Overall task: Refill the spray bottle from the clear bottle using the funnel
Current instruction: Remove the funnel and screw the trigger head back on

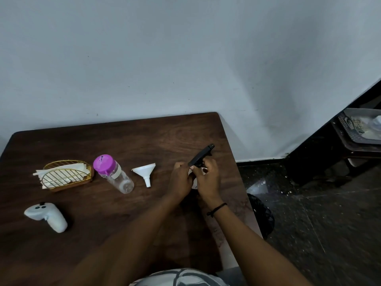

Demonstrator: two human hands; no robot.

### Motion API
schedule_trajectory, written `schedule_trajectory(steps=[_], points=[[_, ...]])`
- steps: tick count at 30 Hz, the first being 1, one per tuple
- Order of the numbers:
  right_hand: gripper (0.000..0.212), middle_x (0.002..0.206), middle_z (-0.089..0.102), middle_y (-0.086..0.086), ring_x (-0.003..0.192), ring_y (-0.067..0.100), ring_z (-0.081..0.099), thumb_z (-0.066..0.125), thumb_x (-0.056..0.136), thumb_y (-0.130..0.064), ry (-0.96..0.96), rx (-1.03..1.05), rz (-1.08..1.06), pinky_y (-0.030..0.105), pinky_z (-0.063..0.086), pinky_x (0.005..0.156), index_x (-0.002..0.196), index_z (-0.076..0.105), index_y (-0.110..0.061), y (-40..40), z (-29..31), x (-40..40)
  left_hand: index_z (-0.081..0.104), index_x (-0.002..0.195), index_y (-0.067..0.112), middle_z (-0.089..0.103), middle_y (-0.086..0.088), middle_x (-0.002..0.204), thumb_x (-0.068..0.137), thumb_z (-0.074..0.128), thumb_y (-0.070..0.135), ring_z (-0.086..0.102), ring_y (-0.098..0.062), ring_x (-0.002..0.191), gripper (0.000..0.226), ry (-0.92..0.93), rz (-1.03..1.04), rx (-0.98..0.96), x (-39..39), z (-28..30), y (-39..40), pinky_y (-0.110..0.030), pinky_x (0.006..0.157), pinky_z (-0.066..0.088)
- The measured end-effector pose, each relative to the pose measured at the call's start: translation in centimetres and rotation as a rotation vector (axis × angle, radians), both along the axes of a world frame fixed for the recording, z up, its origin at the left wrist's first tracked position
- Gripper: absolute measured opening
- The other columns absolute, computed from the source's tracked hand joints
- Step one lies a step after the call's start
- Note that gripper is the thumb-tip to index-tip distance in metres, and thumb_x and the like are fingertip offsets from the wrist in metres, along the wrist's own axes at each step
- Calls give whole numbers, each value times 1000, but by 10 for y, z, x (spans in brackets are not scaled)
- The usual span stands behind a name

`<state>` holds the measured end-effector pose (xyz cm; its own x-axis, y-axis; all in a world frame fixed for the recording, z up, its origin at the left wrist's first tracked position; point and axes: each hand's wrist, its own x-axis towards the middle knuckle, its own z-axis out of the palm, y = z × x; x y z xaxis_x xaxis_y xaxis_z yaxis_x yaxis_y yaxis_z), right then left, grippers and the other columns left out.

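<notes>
Both hands, left hand (179, 178) and right hand (207, 178), grip the spray bottle (201, 155); funnel (145, 171) and clear bottle (114, 174) lie unused, so nothing's poured yet.

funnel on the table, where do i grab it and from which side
Take the funnel by its wide cone, coming from above. It lies tipped on the table, mouth up-left toward the clear bottle, thin spout pointing toward you. The broad cone gives fingers more to pinch than the spout, and the spout then stays free to go into the spray bottle, which both hands are busy with.
</notes>
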<state>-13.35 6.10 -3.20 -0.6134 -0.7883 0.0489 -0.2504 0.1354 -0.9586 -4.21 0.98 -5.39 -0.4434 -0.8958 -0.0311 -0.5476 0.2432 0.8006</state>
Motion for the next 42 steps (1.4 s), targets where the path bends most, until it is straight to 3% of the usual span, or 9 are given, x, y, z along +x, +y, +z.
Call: schedule_trajectory(steps=[3,7,12,19,23,31,35,37,42], points=[[26,106,62,4,92,-1,56,75,82,-6,-17,4,-62,4,42,77,108,69,-5,-1,2,5,68,104,11,62,-9,109,97,50,15,58,-9,91,20,-17,29,-52,-3,-3,4,-13,73,43],[29,108,62,2,97,10,59,72,85,-7,-39,0,-100,19,48,83,114,66,-6,1,-2,10,67,104,11,60,-7,108,98,50,19,56,-12,90,20,-55,99,-91,-5,1,9,-24,71,48],[48,119,57,-1,107,12,60,75,84,-14,-208,-8,-109,30,55,88,123,48,-25,8,-5,8,68,103,15,64,-5,104,96,55,18,57,-12,93,15,-61,78,-106,-3,0,6,-25,73,49],[98,147,33,-5,115,-11,46,87,72,-36,-59,20,-6,8,44,90,151,29,-22,-4,1,-1,66,101,33,67,14,95,88,44,39,62,-13,97,26,14,-52,21,3,-4,5,-36,76,58],[96,139,50,-3,119,13,57,78,66,-68,-107,52,-4,43,55,95,145,35,-33,-11,-9,-2,69,104,29,71,8,94,89,55,20,66,-11,94,22,47,-91,53,8,3,1,-42,79,59],[76,124,60,-4,108,16,62,72,82,-43,-38,90,-107,44,53,96,145,33,-29,-22,-7,4,70,108,7,74,-1,102,84,61,-5,69,-7,92,29,174,-173,44,19,24,3,-31,80,58],[61,119,53,-9,102,4,55,70,87,-11,-92,45,-130,5,44,86,142,43,-15,-26,-4,6,65,122,12,71,-1,114,85,59,1,66,-9,106,39,139,-142,89,28,22,1,-32,92,55],[53,116,54,-7,102,6,55,69,86,-5,-73,8,-162,-2,38,81,136,49,-8,-28,-3,5,57,135,12,66,-4,127,88,59,3,62,-13,117,48,107,-60,101,33,23,0,-32,101,50],[28,101,65,-5,95,3,63,70,89,-18,-65,-91,-170,40,54,91,115,62,-10,-27,2,4,55,134,10,69,-3,117,91,60,2,65,-10,102,44,164,127,184,43,23,-1,-32,96,52]])
